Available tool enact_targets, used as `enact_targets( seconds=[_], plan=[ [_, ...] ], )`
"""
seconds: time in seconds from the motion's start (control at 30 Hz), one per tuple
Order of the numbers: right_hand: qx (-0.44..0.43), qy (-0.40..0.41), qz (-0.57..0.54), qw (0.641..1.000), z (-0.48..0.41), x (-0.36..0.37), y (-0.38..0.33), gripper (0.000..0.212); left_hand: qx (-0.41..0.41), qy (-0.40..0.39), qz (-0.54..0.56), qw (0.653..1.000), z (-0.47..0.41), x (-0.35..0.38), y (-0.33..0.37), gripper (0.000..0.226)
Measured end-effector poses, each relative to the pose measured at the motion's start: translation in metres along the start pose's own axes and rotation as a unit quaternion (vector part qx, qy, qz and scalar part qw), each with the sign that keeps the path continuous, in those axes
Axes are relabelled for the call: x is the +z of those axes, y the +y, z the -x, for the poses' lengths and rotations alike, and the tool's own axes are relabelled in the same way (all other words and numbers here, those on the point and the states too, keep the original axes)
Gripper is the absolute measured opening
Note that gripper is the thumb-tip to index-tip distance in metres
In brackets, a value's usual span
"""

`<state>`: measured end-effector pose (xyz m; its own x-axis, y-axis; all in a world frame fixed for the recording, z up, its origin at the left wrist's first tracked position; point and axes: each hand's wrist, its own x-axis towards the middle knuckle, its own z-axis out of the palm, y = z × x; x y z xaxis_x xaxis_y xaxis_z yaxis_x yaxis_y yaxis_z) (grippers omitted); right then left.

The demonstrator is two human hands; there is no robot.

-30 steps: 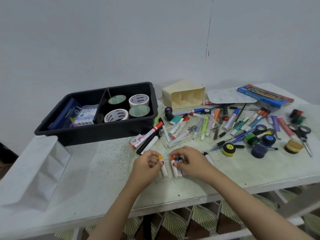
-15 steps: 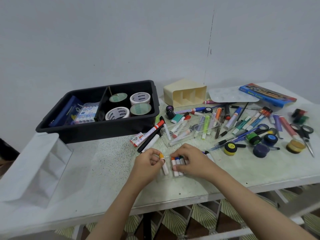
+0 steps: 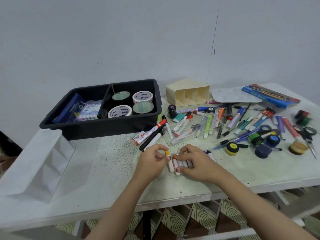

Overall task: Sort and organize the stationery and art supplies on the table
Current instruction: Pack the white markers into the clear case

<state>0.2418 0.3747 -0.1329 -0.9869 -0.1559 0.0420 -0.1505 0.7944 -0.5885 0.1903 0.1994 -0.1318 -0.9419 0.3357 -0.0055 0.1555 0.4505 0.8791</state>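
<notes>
Near the table (image 3: 97, 163) edge, a row of crayons (image 3: 182, 164) is held together by the right hand (image 3: 197, 161), fingers curled over it, probably so that the sticks do not roll apart. Just left of it, an orange crayon (image 3: 170, 165) is pinched narrowly by the left hand (image 3: 151, 158), seemingly to be laid beside the row. Farther, pens (image 3: 235, 118) lie at the right and a tray (image 3: 103, 129) at the left.

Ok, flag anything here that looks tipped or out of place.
The cream organizer lies tipped on its side beside the black bin, its empty compartments facing forward, while pens lie scattered loose nearby.
</notes>
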Motion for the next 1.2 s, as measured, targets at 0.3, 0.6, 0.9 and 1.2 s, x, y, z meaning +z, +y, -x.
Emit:
enact_targets(
  seconds=[0.3, 0.6, 0.9, 1.2],
  plan=[
    [-0.004, 0.008, -0.007, 1.000, 0.002, 0.000, 0.001, 0.046, 0.075, 0.017, -0.111, 0.991, 0.006, 0.007, -0.006, 0.032],
    [0.001, 0.005, -0.015, 1.000, 0.002, 0.001, 0.003, 0.048, 0.117, -0.056, -0.204, 0.970, 0.006, 0.000, -0.009, 0.043],
    [-0.013, 0.044, 0.018, 0.999, 0.007, 0.003, 0.004, 0.046, 0.141, -0.025, -0.194, 0.971, 0.011, 0.003, -0.009, 0.041],
    [-0.003, 0.071, 0.086, 0.994, 0.011, 0.004, 0.014, 0.066, 0.145, -0.071, -0.223, 0.961, 0.011, -0.005, -0.007, 0.046]
  ],
)
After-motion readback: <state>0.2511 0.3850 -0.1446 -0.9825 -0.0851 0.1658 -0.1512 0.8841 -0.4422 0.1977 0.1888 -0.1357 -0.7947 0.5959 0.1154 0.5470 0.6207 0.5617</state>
